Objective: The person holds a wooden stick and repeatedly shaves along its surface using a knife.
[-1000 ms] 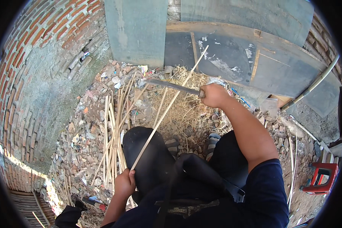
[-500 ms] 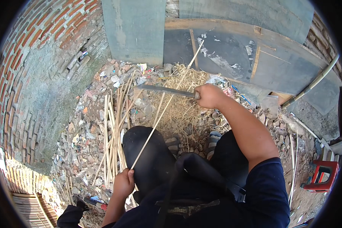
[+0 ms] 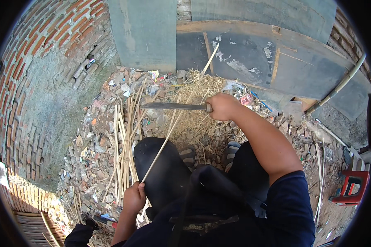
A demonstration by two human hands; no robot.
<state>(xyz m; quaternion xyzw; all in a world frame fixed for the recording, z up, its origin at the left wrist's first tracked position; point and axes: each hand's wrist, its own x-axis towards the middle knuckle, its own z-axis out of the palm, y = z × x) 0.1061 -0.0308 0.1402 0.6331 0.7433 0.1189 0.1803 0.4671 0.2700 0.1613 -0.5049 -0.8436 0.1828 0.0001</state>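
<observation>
My left hand [image 3: 134,198] is closed around the near end of a long, thin bamboo strip [image 3: 161,148]. The strip slants over my left knee, up and away to the right. In my right hand [image 3: 223,107], closed on its handle, is a long-bladed knife [image 3: 175,106]. Its blade points left and lies across the bamboo strip; whether the edge touches it I cannot tell. Beneath the blade is a heap of pale shavings [image 3: 196,128] in front of my feet. Several split bamboo strips [image 3: 123,156] lie in a loose bundle left of my knee.
Rubble and litter [image 3: 95,142] cover the ground. A brick wall [image 3: 33,103] rises on the left, and grey panels [image 3: 243,57] stand at the back. A bamboo pole [image 3: 338,86] leans at the right, near a red plastic stool [image 3: 352,187].
My right hand has drawn the knife slightly nearer to me and to the left along the strip. My left hand keeps its hold in about the same place.
</observation>
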